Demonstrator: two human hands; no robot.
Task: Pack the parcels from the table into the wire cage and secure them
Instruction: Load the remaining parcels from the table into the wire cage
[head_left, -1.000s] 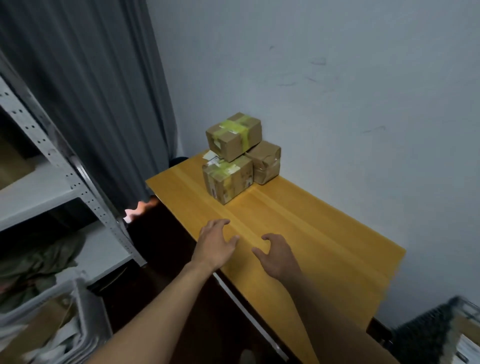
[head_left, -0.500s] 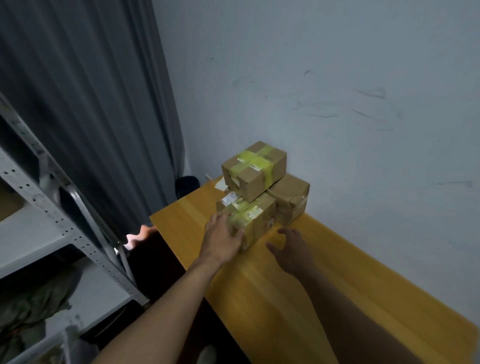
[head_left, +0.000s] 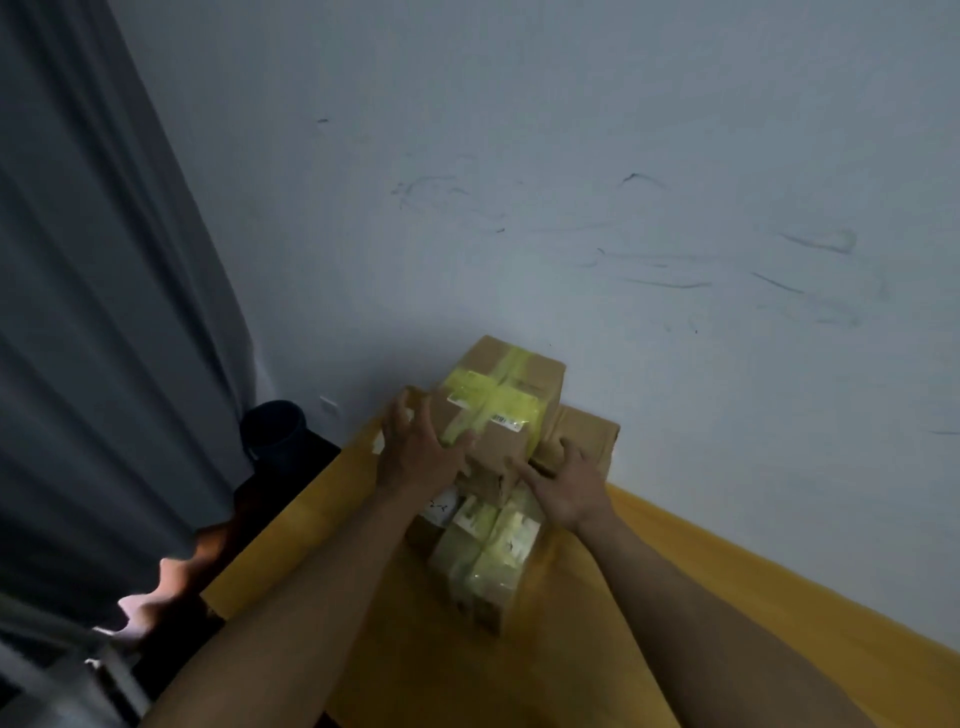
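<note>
Left hand (head_left: 421, 452): fingers curled round the left side of the brown cardboard parcel crossed with yellow tape (head_left: 498, 400), thumb laid across its near face.
Right hand (head_left: 566, 480): fingers spread and fairly straight, index tip at that parcel's near lower corner; what the other fingers touch cannot be told.
Taped parcel: between the two hands, on top of the stack.
Under the wrists: cardboard parcel wrapped in pale yellow-green tape (head_left: 488, 551), standing on the yellow wooden table (head_left: 675, 597).
Beyond the right hand: plain brown cardboard parcel (head_left: 587, 431), against the scuffed white wall (head_left: 571, 208).
Left of the left hand: dark round bin (head_left: 275, 426) and grey curtain (head_left: 104, 312).
Hard to make out: label print is blurred; the left forearm covers part of the lower parcel; a pale metal frame (head_left: 52, 675) is cut off at the corner.
</note>
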